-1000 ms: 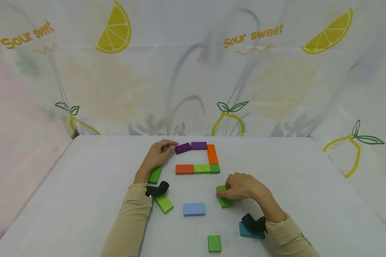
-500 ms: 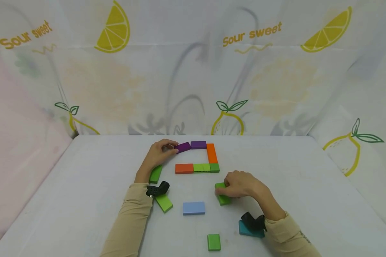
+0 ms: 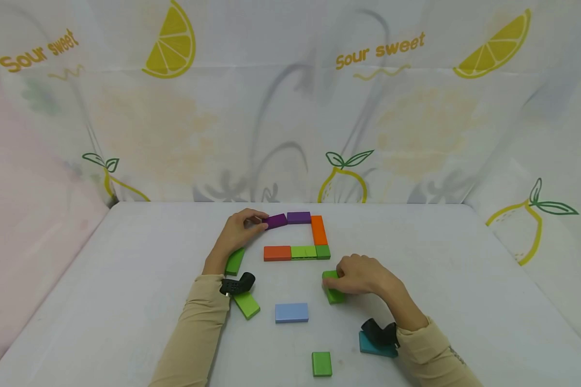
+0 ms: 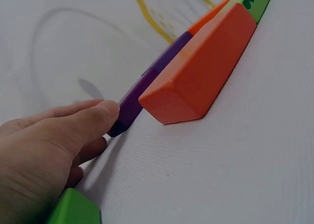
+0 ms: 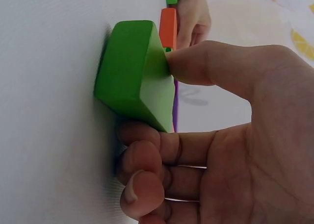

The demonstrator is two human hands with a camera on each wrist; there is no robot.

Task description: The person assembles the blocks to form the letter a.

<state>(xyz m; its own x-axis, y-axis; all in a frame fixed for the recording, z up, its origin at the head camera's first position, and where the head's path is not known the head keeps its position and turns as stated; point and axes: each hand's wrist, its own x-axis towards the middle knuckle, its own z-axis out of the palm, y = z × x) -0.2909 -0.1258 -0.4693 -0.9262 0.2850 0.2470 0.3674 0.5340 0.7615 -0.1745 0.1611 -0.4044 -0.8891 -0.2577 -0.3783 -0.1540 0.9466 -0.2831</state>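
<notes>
At the back of the white table, my left hand (image 3: 239, 231) pinches the near-left end of a dark purple block (image 3: 275, 221). This block lies slightly aslant, its other end at the corner of a violet block (image 3: 298, 217). In the left wrist view the thumb (image 4: 109, 111) lies against the purple block's end. Farther right, my right hand (image 3: 360, 275) grips a green block (image 3: 335, 296) between thumb and fingers. The right wrist view shows the thumb (image 5: 194, 62) on one side of the green block and curled fingers (image 5: 142, 160) at the opposite side.
An orange block (image 3: 319, 230), a small green block (image 3: 323, 252), a light green one (image 3: 303, 252) and a red-orange one (image 3: 277, 253) continue the outline. Loose green blocks lie by the left forearm; a light blue block (image 3: 291, 313), a green block (image 3: 321, 364) and a teal block (image 3: 376, 345) lie nearer.
My right hand has slid the green block a little away from me and to the left. My left thumb has shifted onto the purple block's end; that block has barely moved.
</notes>
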